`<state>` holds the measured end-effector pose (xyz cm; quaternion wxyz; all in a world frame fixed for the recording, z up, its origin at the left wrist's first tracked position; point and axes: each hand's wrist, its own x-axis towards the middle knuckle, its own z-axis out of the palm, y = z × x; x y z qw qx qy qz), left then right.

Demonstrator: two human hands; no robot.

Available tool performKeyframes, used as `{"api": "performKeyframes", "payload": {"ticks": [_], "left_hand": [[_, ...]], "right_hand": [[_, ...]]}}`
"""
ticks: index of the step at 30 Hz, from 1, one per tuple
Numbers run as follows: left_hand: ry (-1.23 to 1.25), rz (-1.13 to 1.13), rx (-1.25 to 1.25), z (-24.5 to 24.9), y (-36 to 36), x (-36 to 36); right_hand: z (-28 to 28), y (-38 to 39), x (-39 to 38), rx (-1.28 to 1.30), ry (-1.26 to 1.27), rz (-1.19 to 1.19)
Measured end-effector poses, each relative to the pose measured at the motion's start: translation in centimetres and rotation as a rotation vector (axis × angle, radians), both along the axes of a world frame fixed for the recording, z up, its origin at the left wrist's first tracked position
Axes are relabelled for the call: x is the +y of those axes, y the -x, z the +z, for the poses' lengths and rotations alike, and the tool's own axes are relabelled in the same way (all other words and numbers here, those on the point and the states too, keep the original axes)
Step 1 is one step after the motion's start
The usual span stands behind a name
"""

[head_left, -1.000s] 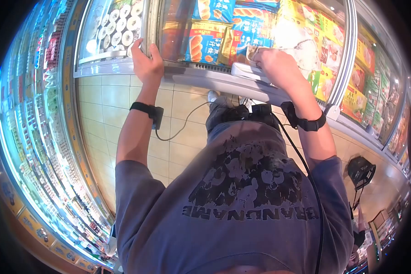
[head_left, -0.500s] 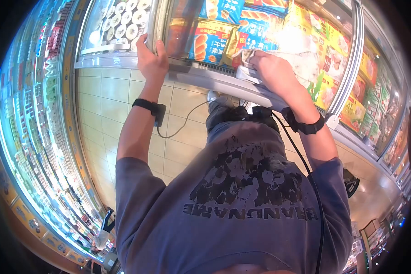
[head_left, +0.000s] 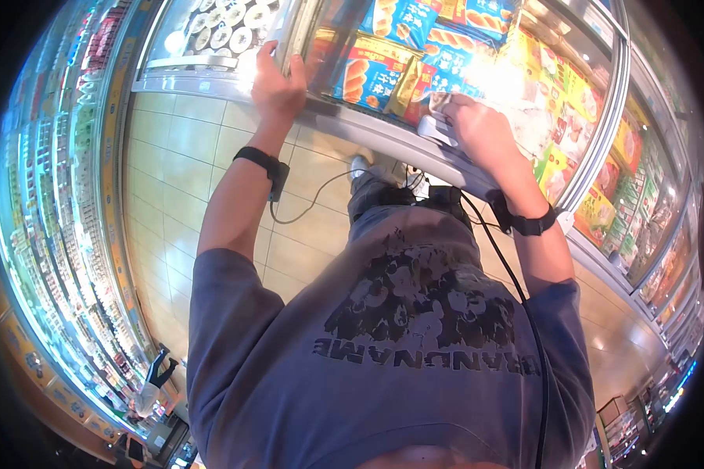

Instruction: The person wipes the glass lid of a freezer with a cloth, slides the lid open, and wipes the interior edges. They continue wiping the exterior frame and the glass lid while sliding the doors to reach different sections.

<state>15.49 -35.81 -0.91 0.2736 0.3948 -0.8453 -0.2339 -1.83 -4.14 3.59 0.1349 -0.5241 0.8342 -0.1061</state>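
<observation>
My left hand (head_left: 280, 87) is at the front of a chest freezer, thumb and fingers closed around the edge frame (head_left: 293, 35) of its sliding glass lid. My right hand (head_left: 481, 129) pinches a whitish cloth (head_left: 441, 102) by the freezer's front rim (head_left: 368, 129). Part of the cloth is hidden behind the fingers, and glare washes out the area beside it. Under the glass near both hands lie blue frozen-food bags (head_left: 368, 74) with pictures of twisted bread or sausages. Yellow packages (head_left: 579, 94) lie farther right.
White round-topped items (head_left: 227, 27) fill the freezer section at left. A lit shelf wall (head_left: 55, 234) runs along the far left, with a person (head_left: 150, 387) near its lower end. A cable (head_left: 309, 211) hangs from my left wrist band. Tiled floor (head_left: 180, 164) lies below.
The view has shifted, so the freezer and both hands sit farther right in it. My left hand keeps hold of the lid frame, and my right hand keeps the cloth. The person at lower left shows more fully.
</observation>
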Motion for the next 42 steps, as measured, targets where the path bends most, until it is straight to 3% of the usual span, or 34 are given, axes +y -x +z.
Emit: {"api": "performKeyframes", "payload": {"ticks": [2, 4, 9, 11, 12, 13, 15, 17, 19, 23, 25, 26, 28, 29, 31, 33, 38, 42], "left_hand": [[0.111, -0.096, 0.062, -0.6, -0.2, -0.3], [0.122, -0.122, 0.077, -1.0, -0.4, -0.6], [0.106, -0.125, 0.056, -0.6, 0.1, -0.4], [0.186, -0.137, 0.059, -0.9, -0.3, -0.5], [0.199, -0.150, 0.063, -1.0, -0.5, -0.3], [0.152, -0.152, 0.076, -1.0, -0.6, -0.1], [0.129, -0.194, 0.101, -1.3, -0.2, -0.3], [0.461, -0.227, 0.207, -2.3, 0.3, -0.9], [0.465, -0.232, 0.292, -1.3, 1.4, 1.8], [-0.027, -0.991, 0.130, 3.8, 4.5, 11.9], [-0.101, -1.203, 0.260, 5.6, 5.7, 18.0], [-0.103, -1.216, 0.266, 6.0, 6.2, 20.7], [-0.691, -1.208, 0.373, 7.2, 6.8, 24.5], [-0.693, -1.225, 0.374, 8.1, 6.9, 25.3], [-1.011, -1.285, 0.215, 9.7, 7.1, 26.6], [-1.007, -1.346, 0.246, 9.5, 7.6, 27.3], [-1.287, -1.323, 0.293, 10.4, 7.0, 27.7], [-1.240, -1.286, 0.353, 12.6, 6.1, 26.1]], "right_hand": [[0.3, 0.1, 1.1, 0.022, 0.009, -0.028], [1.1, 1.1, 3.4, -0.028, -0.183, -0.145], [-1.0, 1.9, 8.4, -0.061, -0.269, -0.158], [-2.4, 3.0, 10.1, -0.352, -0.005, -0.108], [0.5, 2.4, 9.7, -0.597, -0.050, -0.272], [1.4, 2.2, 10.1, -0.591, -0.027, -0.284], [2.4, 1.7, 11.3, -1.074, 0.226, -0.516], [2.8, 1.5, 12.7, -1.169, 0.335, -0.508], [3.0, 0.6, 13.8, -1.445, 0.577, -0.515], [4.1, -0.3, 15.8, -1.514, 0.750, -0.572], [5.4, -0.9, 16.8, -1.511, 0.788, -0.555], [6.7, -1.7, 16.9, -1.533, 0.853, -0.573], [8.5, -2.4, 17.6, -1.587, 0.930, -0.538], [8.9, -2.6, 18.2, -1.575, 0.943, -0.547], [9.4, -3.1, 19.2, -1.641, 1.004, -0.457], [9.7, -3.6, 19.9, -1.646, 1.017, -0.414], [9.2, -4.2, 21.0, -1.676, 1.006, -0.340], [9.8, -4.0, 19.6, -1.568, 0.976, -0.388]]}}
